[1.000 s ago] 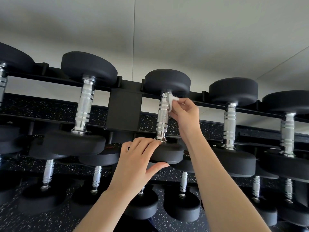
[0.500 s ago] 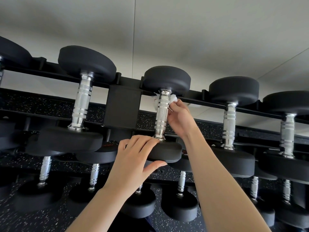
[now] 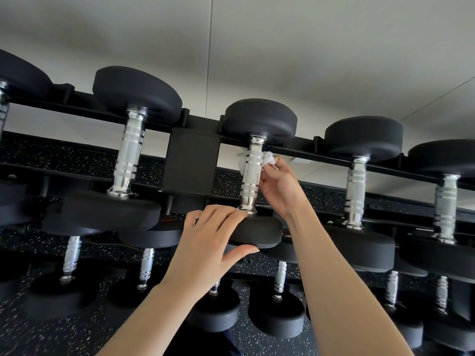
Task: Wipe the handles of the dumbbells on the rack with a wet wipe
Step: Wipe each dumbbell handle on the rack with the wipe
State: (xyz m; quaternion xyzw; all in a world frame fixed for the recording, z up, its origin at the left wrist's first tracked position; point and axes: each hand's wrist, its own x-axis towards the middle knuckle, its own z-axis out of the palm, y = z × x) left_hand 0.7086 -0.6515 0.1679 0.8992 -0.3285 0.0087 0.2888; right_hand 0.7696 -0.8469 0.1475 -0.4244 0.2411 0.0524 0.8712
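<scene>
right hand (image 3: 280,191) pinches wet wipe (image 3: 268,158) against upper part of middle dumbbell (image 3: 257,229) handle (image 3: 253,173), top rack (image 3: 192,160) row. left hand (image 3: 205,247) clamps its lower head, fingers (image 3: 221,214) above, thumb below. Looks mid-wipe on 1 handle; other handles' status unclear.

change | wet wipe (image 3: 268,158) — from beside handle (image 3: 253,173) to wrapped behind it

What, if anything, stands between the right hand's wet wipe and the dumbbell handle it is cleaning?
Nothing visible does. The right hand pinches the wet wipe, which passes behind the handle and shows on both sides of it. The left hand grips the lower head, below the stretch being wiped.
</scene>
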